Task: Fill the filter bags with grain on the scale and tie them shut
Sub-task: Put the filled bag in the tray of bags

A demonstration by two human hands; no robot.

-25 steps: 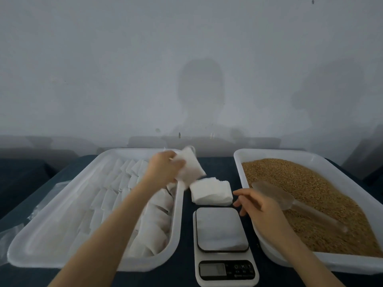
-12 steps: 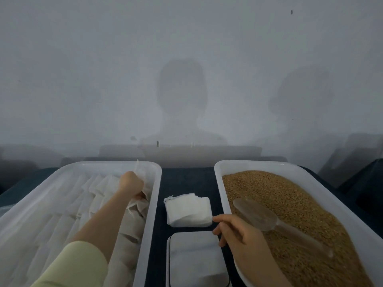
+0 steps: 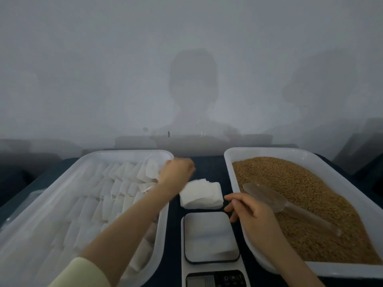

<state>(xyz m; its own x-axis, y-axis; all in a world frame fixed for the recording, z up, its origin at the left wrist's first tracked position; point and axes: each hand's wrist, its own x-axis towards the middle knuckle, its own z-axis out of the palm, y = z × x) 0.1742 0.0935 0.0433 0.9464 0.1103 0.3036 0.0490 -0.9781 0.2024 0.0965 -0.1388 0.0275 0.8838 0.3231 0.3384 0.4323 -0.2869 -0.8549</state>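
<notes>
Here, a dark blue worktop [image 3: 207,165] carries two white, glossy plastic trays with rounded corners. The left tray [image 3: 124,153] is packed with rows of small white filter bags [image 3: 116,189], thin and slightly see-through, lying overlapped like shingles. The right tray [image 3: 269,151] holds a bed of golden-brown grain [image 3: 300,193], fine and granular, heaped higher toward its far side. A translucent plastic scoop [image 3: 267,196] lies on the grain with its rounded bowl toward the left and its handle running down to the right.

Between the trays sits a stack of flat filter bags [image 3: 200,195], soft and papery with fanned edges. Just in front of it is a white scale [image 3: 211,237] with a square, pale weighing plate edged in black; nothing lies on the plate.

The left hand [image 3: 177,169] reaches forward over the far right corner of the left tray, back of the hand up, fingers tucked under; whether they pinch a bag cannot be told. Its forearm crosses the tray, with a pale yellow sleeve [image 3: 83,274] at the elbow. The right hand [image 3: 252,212] hovers between the scale and the right tray, fingers loosely bent and spread, grasping nothing, the forefinger pointing toward the stack.
</notes>
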